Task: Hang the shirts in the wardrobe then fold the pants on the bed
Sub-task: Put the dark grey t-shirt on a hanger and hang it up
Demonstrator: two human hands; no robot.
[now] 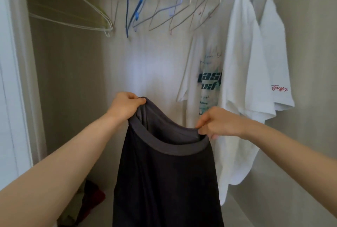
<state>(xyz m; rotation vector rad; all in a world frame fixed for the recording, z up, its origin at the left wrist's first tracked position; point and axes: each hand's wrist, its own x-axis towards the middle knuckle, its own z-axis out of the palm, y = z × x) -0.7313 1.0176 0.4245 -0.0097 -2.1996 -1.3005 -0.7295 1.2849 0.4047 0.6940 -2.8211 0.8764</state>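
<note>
Both hands are raised in front of the open wardrobe (78, 84). The left hand (125, 107) is clenched on the upper left edge of a dark garment (164, 181), fingers curled over the cloth. The right hand (217, 122) pinches the same garment at the right end of its grey band (182, 147). The band opening is stretched between the two hands, the left side held higher than the right. The garment hangs freely below them, in front of the wardrobe interior and not on any hanger. It cannot be told whether it is a shirt or pants.

Three white shirts hang at the right of the wardrobe: a printed shirt (206, 73), a plain shirt (237, 59) just beside it, and a shirt with red lettering on the sleeve (271, 53) furthest right. Bare hangers hang to the left of them, among them a blue hanger (134, 8). A dark red item (94, 195) lies low at the left; its nature is unclear.
</note>
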